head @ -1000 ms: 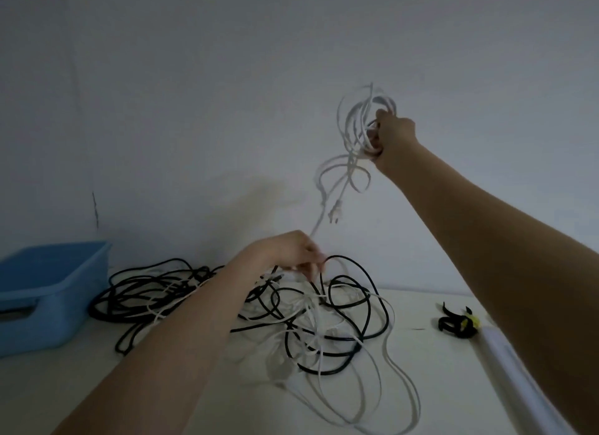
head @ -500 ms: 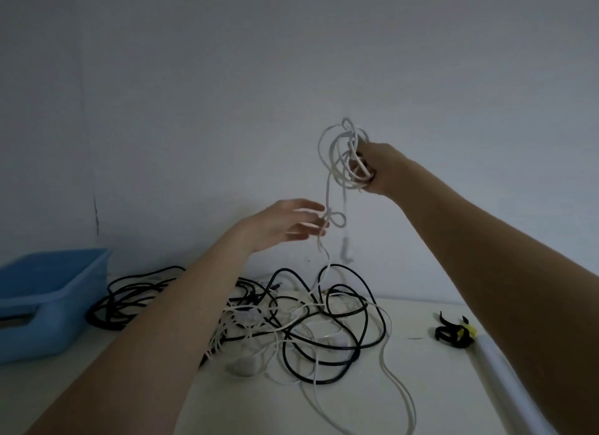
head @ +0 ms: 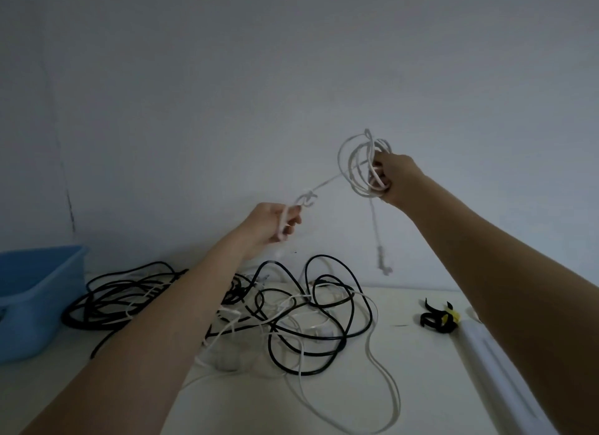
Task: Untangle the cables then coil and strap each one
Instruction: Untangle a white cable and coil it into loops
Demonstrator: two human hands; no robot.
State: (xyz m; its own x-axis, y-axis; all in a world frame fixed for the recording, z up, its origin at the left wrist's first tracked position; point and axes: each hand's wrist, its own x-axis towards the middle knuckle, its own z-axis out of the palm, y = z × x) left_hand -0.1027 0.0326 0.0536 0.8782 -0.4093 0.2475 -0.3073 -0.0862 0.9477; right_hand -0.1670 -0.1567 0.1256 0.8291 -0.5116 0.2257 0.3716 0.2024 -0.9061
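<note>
Right hand [head: 393,180]: right of centre, raised; fingers curled round a bundle of white cable loops [head: 359,165], its plug end [head: 383,263] dangling below.
Left hand [head: 275,222]: centre frame, lower; fingers pinch the same white cable just below a small knot [head: 308,199].
Span between hands: one strand, drawn nearly straight.
Tangle [head: 291,314]: black and white cables intermixed on the table [head: 421,386], lower centre.
Straps [head: 437,318]: black, lower right, well apart from the tangle.
Blue bin [head: 35,298]: left edge.
Step in hand: freeing the white cable; coiling partly begun.
Next move: probably loosen the knot, then feed the slack into the loops.
</note>
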